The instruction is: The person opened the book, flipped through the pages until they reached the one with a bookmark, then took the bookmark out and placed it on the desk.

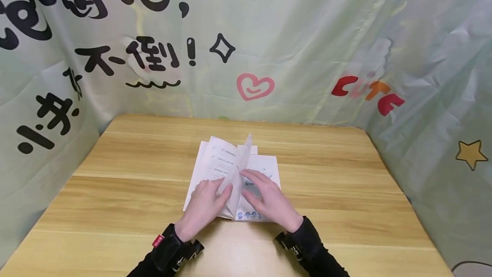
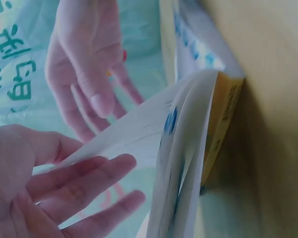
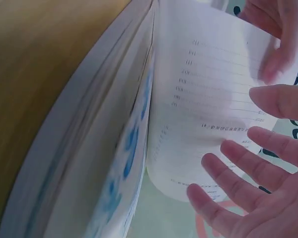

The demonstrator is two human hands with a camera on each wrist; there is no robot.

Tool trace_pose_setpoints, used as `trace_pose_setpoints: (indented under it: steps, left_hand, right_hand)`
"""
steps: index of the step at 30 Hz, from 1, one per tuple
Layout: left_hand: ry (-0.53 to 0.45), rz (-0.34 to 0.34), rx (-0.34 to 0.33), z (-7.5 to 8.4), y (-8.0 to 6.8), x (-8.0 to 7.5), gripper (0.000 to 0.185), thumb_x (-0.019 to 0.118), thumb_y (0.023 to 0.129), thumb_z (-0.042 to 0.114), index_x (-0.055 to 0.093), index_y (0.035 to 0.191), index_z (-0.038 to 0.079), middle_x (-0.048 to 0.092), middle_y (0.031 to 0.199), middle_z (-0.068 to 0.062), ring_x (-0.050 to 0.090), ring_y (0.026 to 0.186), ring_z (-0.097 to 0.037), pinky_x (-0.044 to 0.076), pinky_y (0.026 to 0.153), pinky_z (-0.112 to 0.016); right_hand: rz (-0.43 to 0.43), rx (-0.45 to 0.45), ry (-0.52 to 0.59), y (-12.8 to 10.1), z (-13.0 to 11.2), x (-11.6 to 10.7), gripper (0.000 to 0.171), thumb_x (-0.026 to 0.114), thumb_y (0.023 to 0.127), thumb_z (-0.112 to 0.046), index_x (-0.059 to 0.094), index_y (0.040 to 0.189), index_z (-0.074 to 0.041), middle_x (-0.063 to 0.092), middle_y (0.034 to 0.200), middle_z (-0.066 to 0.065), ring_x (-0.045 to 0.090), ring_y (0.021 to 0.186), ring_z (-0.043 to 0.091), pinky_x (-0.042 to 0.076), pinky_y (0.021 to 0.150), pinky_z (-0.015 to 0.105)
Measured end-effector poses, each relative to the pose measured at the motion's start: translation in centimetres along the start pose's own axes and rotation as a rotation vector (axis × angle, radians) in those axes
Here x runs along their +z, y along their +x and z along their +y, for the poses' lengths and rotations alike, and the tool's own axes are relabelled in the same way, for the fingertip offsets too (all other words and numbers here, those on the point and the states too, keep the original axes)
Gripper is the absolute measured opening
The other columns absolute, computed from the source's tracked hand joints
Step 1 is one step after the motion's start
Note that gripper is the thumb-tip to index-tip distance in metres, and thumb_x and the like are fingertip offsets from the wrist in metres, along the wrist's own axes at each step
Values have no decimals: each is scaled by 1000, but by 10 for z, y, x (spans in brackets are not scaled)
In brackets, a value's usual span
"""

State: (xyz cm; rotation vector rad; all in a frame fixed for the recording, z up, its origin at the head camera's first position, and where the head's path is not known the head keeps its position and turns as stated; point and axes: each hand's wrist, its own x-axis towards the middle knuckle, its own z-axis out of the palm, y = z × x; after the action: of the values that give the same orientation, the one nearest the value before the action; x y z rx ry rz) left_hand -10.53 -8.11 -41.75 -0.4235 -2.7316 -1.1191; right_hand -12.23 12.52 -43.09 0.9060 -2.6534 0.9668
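An open book (image 1: pixel 263 166) with white pages lies on the table, printed text on its left pages and small blue figures low on its right page. One page (image 1: pixel 246 153) stands up from the middle. My left hand (image 1: pixel 205 202) pinches this page by its edge, thumb on one face and fingers on the other, as the left wrist view shows. My right hand (image 1: pixel 269 198) is over the right page, fingers loosely extended. In the right wrist view, its spread fingers (image 3: pixel 238 173) are beside the raised page, which bears rows of print. A yellow spine (image 2: pixel 222 121) shows below.
The book lies mid-way across a wooden table (image 1: pixel 326 191). Behind and to the sides hang pale green cloth walls (image 1: pixel 300 46) with dark lettering, a pink heart (image 1: pixel 255 86) and a yellow star (image 1: pixel 472 154). Both wrists wear black straps with small devices.
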Motion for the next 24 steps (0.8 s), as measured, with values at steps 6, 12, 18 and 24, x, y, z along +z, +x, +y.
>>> trace_pose_setpoints:
  steps: [6, 12, 18, 24]
  left_hand:
    - [-13, 127, 46, -4, 3, -11, 38, 68, 92, 9, 66, 130, 2, 76, 104, -24, 41, 45, 1, 39, 41, -20]
    - [163, 138, 137, -8, 2, -14, 52, 69, 87, -4, 58, 138, -1, 64, 134, -24, 68, 73, -19, 58, 57, -29]
    - [440, 89, 202, -14, -1, -14, 48, 72, 79, -5, 68, 126, 2, 58, 144, -20, 57, 133, -39, 46, 111, -54]
    - [517, -33, 173, -20, -2, -9, 46, 71, 82, -2, 68, 126, 6, 59, 144, -19, 49, 140, -40, 29, 121, -62]
  right_hand:
    - [-102, 38, 54, 1, -3, 9, 54, 65, 98, -21, 50, 148, -8, 46, 157, 11, 48, 144, 26, 45, 115, 46]
    - [-251, 34, 59, -1, -6, 18, 59, 63, 99, -27, 44, 152, -10, 35, 164, 10, 39, 149, 29, 38, 120, 48]
    - [-342, -13, 33, -3, -6, 21, 54, 62, 100, -29, 50, 147, -7, 36, 163, 11, 36, 151, 26, 36, 122, 46]
    - [-341, 11, 34, -5, -2, 21, 54, 66, 97, -24, 52, 145, -2, 37, 162, 16, 37, 150, 29, 37, 121, 47]
